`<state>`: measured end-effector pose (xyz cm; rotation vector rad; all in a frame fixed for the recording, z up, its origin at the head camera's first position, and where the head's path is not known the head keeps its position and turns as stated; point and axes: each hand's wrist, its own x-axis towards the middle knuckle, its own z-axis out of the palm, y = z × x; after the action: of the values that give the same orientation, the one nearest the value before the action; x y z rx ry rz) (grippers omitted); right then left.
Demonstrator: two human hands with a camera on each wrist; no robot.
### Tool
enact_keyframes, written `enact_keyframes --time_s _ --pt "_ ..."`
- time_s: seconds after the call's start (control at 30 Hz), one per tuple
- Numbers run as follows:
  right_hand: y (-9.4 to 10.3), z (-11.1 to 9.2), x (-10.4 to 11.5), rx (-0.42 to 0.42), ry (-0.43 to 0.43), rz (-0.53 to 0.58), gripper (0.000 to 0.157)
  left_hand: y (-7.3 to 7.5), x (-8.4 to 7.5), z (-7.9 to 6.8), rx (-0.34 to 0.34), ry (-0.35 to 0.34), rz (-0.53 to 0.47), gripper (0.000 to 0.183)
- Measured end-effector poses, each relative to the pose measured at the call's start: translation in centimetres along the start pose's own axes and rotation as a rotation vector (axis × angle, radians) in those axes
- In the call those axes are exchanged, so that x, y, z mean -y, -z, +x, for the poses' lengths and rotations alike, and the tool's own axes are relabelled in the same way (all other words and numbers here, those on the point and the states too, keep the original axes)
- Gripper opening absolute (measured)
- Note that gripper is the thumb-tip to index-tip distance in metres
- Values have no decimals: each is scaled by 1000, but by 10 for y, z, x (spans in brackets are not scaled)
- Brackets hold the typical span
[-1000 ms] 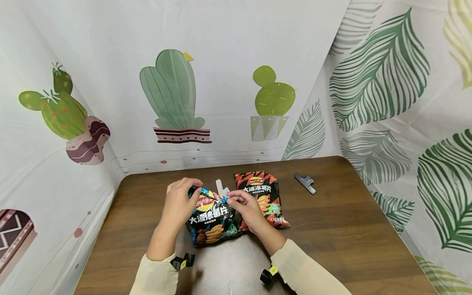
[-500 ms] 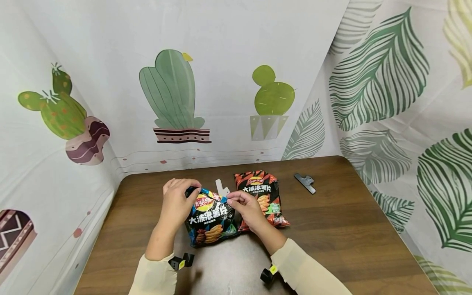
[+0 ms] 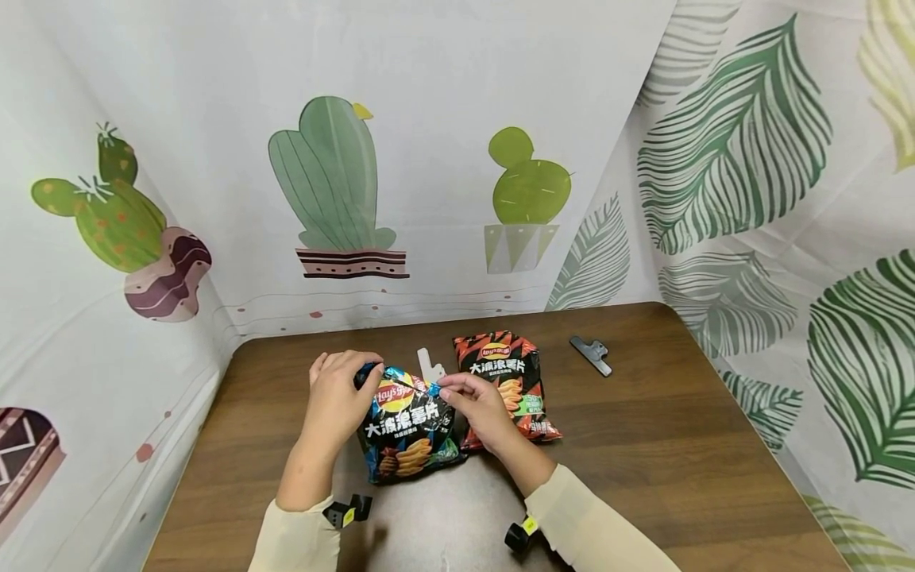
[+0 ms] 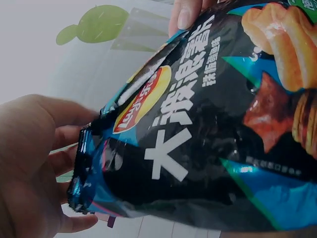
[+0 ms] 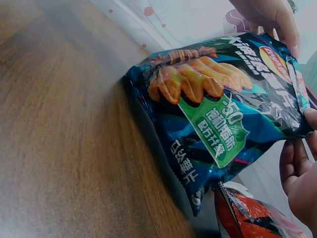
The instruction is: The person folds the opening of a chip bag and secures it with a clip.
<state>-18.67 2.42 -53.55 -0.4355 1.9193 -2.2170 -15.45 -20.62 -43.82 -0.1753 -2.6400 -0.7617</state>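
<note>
A black and blue bag of potato chips [image 3: 407,433] stands tilted on the table, its printed front toward me. At its upper left corner my left hand [image 3: 336,401] holds the top edge; in the left wrist view the thumb and fingers of this hand [image 4: 29,158] lie around the crimped blue seal. My right hand [image 3: 480,407] pinches the upper right corner between thumb and fingers, seen also in the right wrist view. Behind the bag's top edge lies a white clip [image 3: 429,365], partly hidden.
A red and black chip bag [image 3: 503,373] lies right behind my right hand, partly covered by it. Farther right on the wooden table [image 3: 643,445] rests a grey bag clip [image 3: 591,355]. A printed curtain [image 3: 443,159] hangs along the table's back edge.
My left hand has shifted slightly left and down. The bag's top edge, earlier folded over as a blue strip, has opened up, and more of the front shows. The right hand stays nearly still.
</note>
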Motion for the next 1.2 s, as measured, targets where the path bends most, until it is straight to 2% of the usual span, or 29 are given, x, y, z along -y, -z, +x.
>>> enact_keyframes --time_s 0.27,0.6,0.8,0.93,1.2 --pt "-4 -1 2 20 -16 -61 23 -2 1 -1 -15 -14 2 9" --pt "-6 0 3 19 -46 -61 19 -3 1 -3 -17 -16 6 9" --pt "-6 -1 9 28 -57 -70 19 -6 3 -3 -48 -47 -12 7" --pt "-5 -1 11 43 -66 -60 19 -8 4 -3 -61 -42 -25 7" --pt "-2 0 3 59 -63 -86 21 -8 3 -3 -69 -36 -37 7"
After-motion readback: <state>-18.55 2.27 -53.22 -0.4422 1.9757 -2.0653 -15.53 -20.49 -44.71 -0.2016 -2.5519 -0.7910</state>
